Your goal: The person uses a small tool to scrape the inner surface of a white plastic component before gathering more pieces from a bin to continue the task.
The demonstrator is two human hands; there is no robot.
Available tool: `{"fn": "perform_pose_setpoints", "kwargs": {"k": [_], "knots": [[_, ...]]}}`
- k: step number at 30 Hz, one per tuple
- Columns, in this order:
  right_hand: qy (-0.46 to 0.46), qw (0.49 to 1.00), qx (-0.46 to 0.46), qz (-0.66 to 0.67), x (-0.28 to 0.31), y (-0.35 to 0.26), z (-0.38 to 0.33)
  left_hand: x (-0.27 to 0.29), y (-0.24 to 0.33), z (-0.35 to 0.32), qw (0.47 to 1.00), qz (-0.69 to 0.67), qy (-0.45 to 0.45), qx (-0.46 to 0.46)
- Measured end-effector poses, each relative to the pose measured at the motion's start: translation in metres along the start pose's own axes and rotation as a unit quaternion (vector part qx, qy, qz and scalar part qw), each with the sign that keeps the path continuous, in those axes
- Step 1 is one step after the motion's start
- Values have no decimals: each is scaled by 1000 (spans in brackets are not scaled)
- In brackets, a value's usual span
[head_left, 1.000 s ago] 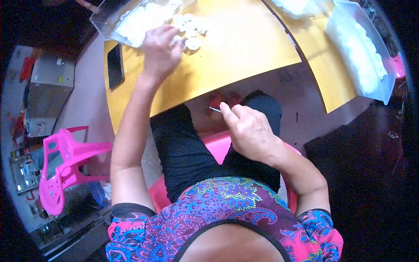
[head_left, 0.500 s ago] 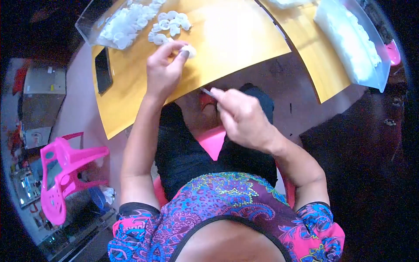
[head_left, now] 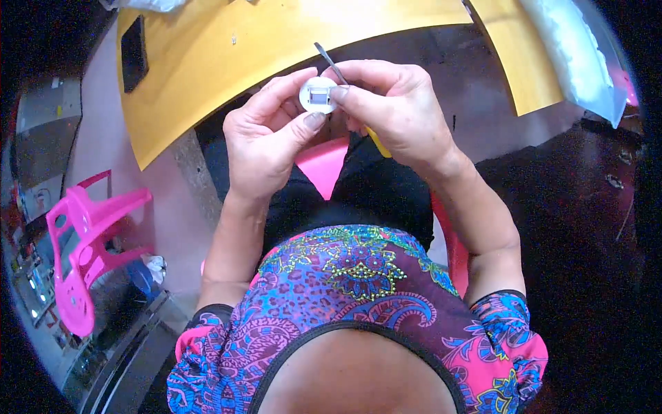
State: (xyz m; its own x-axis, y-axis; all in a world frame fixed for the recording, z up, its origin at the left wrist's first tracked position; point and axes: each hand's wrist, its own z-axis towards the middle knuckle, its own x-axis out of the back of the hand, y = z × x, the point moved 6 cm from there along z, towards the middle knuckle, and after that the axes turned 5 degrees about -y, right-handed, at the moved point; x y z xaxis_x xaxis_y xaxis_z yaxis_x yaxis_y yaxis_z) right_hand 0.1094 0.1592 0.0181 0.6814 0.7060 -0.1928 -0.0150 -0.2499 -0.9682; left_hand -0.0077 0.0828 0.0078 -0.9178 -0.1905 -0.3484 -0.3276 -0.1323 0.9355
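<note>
My left hand (head_left: 265,134) holds a small round white part (head_left: 319,95) with a square recess in its middle, pinched between thumb and fingers. My right hand (head_left: 393,110) grips a thin metal tool (head_left: 331,63) with a yellow handle end (head_left: 378,143) showing below the palm; its fingertips also touch the right side of the white part. Both hands are raised close together over my lap, just in front of the yellow table's (head_left: 227,55) near edge.
A black phone (head_left: 134,53) lies on the yellow table at the left. A clear bag of white material (head_left: 572,52) sits at the far right. A pink plastic chair (head_left: 86,248) stands at my left; I sit on a pink seat (head_left: 324,162).
My left hand left the pile of white parts on the table and brought one toward my lap. My right hand rose to meet it with the tool. The view tilted downward.
</note>
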Motion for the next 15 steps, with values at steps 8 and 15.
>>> {"fn": "perform_pose_setpoints", "kwargs": {"k": [8,15], "knots": [[-12,998,-43,37,-4,8,-5,4,-9,-7,999,-44,3,-18],[8,988,40,-151,-3,-6,-3,29,-2,-11,999,-31,25,-25]]}}
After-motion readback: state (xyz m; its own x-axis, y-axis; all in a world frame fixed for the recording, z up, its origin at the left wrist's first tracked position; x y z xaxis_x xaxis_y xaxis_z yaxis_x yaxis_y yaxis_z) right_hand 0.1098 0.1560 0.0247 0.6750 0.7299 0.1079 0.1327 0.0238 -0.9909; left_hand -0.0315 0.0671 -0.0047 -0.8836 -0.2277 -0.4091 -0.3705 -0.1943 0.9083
